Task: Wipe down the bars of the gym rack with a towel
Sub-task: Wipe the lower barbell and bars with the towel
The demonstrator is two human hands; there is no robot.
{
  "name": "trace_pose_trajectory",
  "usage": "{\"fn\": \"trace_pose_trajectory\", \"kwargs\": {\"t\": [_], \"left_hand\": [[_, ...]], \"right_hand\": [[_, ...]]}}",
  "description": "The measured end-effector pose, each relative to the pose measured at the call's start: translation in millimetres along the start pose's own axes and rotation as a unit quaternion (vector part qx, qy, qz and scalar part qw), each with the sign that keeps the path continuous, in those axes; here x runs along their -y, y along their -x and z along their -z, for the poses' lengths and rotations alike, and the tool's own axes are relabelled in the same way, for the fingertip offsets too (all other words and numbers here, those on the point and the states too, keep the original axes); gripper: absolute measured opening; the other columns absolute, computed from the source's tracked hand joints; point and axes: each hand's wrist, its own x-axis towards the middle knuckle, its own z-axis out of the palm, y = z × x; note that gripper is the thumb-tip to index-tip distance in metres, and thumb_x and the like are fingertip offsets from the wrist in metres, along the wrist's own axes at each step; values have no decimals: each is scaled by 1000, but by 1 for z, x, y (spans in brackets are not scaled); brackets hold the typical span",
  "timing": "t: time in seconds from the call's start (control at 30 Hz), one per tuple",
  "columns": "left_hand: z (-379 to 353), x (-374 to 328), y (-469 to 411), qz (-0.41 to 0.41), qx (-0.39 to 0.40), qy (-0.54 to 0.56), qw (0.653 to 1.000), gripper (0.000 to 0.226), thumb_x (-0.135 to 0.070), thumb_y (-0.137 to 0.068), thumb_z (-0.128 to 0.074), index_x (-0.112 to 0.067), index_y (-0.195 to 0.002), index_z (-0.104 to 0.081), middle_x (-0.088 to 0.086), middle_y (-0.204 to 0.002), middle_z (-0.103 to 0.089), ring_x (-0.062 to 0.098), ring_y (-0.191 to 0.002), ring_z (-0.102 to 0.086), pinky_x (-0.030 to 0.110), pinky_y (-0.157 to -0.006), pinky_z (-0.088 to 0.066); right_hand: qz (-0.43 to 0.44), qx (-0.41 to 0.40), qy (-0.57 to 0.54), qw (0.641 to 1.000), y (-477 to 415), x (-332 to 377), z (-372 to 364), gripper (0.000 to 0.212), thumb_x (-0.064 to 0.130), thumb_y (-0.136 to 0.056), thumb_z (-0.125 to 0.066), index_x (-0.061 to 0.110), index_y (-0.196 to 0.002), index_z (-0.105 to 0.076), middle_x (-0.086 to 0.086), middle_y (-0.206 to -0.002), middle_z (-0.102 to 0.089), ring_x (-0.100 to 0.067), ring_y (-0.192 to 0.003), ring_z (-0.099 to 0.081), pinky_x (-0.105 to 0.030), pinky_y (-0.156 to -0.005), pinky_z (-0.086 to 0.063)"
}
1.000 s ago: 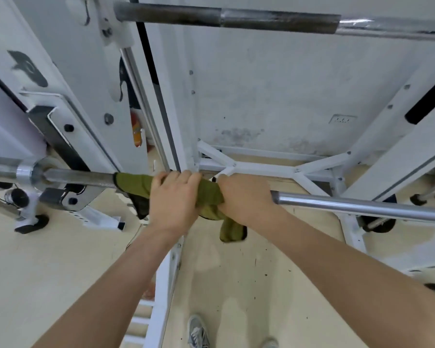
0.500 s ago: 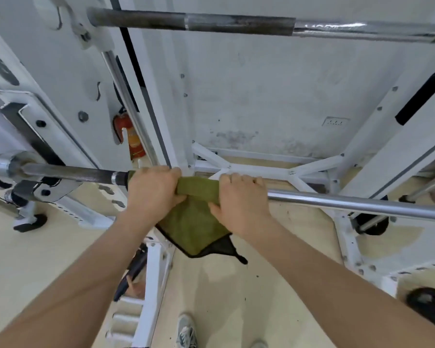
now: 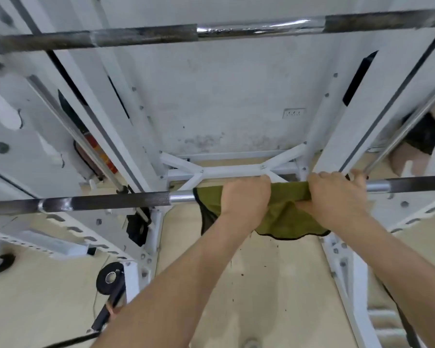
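Both hands clench the green towel (image 3: 285, 217) around the lower bar (image 3: 106, 203), which runs left to right across mid-frame; the left hand (image 3: 245, 197) sits nearer the long unwiped stretch leftward, the right hand (image 3: 337, 197) near the right upright

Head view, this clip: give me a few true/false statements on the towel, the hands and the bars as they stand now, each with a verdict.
1. Both hands grip the green towel wrapped over the lower barbell. True: the left hand and right hand both close on it.
2. The towel is on the upper bar. False: that bar is bare; the towel is on the lower barbell.
3. Part of the towel hangs loose below the barbell. True.
4. The towel is white. False: it is olive green with a dark edge.
5. The right hand holds the barbell directly, away from the towel. False: it clamps the towel's right end against the bar.
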Motion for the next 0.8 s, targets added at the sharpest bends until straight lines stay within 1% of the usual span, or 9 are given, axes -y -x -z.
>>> {"fn": "trace_pose_trajectory", "kwargs": {"t": [0.1,0.17,0.23,0.37,0.47,0.6,0.67,0.73,0.8], "left_hand": [[7,-43,-22,-38,-18,21,999,10,-27,-84,-64,-21,-85,-55,-3,-63,-55,19,-47,-42,22,-41,-19],[6,-41,-24,-53,-18,36,998,8,-24,-89,-58,-21,-84,-52,-2,-69,-57,20,-54,-52,26,-44,-35],[-1,-16,-12,-34,-22,8,999,18,-21,-88,-58,-24,-74,-46,-3,-72,-61,20,-60,-59,29,-52,-42],[-21,82,34,55,-110,-6,992,27,-35,-59,-77,-22,-62,-54,-4,-52,-53,21,-41,-53,24,-45,-34],[-17,125,55,67,-91,20,993,25,-29,-62,-77,-22,-64,-53,-2,-52,-52,25,-44,-54,26,-48,-37],[2,133,32,66,151,36,986,21,-51,-71,-58,-29,-74,-57,-11,-67,-59,15,-67,-60,26,-52,-38],[12,141,13,70,314,139,936,19,-47,-68,-67,-32,-79,-64,-10,-75,-66,13,-74,-63,28,-61,-47],[14,148,-3,68,447,240,859,17,-35,-65,-75,-28,-80,-71,-6,-83,-72,16,-79,-68,33,-72,-56],[14,151,-12,48,505,277,816,27,-32,-61,-78,-22,-85,-76,-1,-88,-75,19,-82,-71,38,-80,-59]], "right_hand": [[-49,53,42,997,-6,-25,1,33,52,-81,-53,24,-98,-55,7,-98,-61,-18,-100,-56,-50,-103,-29],[3,31,8,999,-7,-5,5,27,44,-83,-57,22,-98,-53,3,-98,-61,-20,-97,-58,-44,-96,-33],[75,-11,-57,995,-4,33,11,18,37,-84,-60,24,-89,-47,3,-91,-63,-20,-85,-61,-36,-81,-40],[189,-78,-173,964,-6,105,13,15,35,-86,-55,22,-78,-57,4,-69,-59,-20,-61,-58,-29,-57,-48],[266,-16,-168,949,-18,125,27,29,38,-83,-55,20,-61,-46,6,-61,-48,-18,-60,-51,-25,-52,-37],[293,297,-216,883,-50,122,52,28,46,-73,-67,20,-81,-65,2,-80,-66,-18,-75,-65,-32,-70,-55],[277,421,-238,830,-63,120,58,40,48,-70,-74,17,-96,-70,-1,-91,-71,-20,-81,-69,-37,-79,-58],[266,471,-263,799,-70,118,58,42,48,-69,-78,16,-97,-71,-3,-94,-73,-21,-82,-71,-38,-79,-59],[273,407,-297,819,-66,115,53,35,46,-68,-77,18,-89,-71,1,-87,-72,-18,-78,-70,-36,-74,-59]]}}
